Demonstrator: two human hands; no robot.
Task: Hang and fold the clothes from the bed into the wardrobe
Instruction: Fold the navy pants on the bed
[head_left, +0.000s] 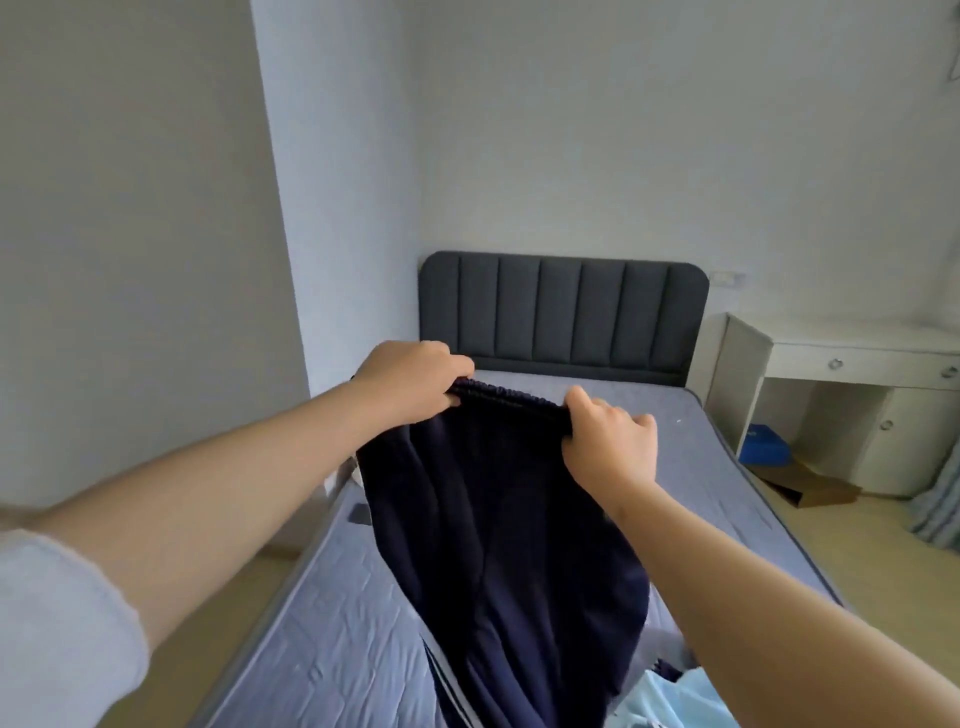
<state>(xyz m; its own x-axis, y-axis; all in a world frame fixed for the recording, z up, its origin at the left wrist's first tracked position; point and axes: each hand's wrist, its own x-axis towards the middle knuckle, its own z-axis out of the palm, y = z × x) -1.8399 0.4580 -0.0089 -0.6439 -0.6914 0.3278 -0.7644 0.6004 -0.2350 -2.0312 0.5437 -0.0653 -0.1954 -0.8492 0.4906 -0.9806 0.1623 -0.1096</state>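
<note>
Dark navy trousers (509, 545) with an elastic waistband hang in the air above the bed (322, 639). My left hand (410, 382) grips the left end of the waistband. The right end is pinched in my right hand (610, 441). The legs drop down toward the near edge of the bed, a pale stripe showing low on the left leg. A light blue garment (660, 701) lies on the bed at the bottom right, partly hidden by my right arm.
The bed has a blue-grey mattress and a dark padded headboard (563, 312). A white desk with drawers (841, 374) stands to the right, a blue item and a brown cardboard box (810, 486) under it. A small dark object (358, 514) lies on the mattress's left side.
</note>
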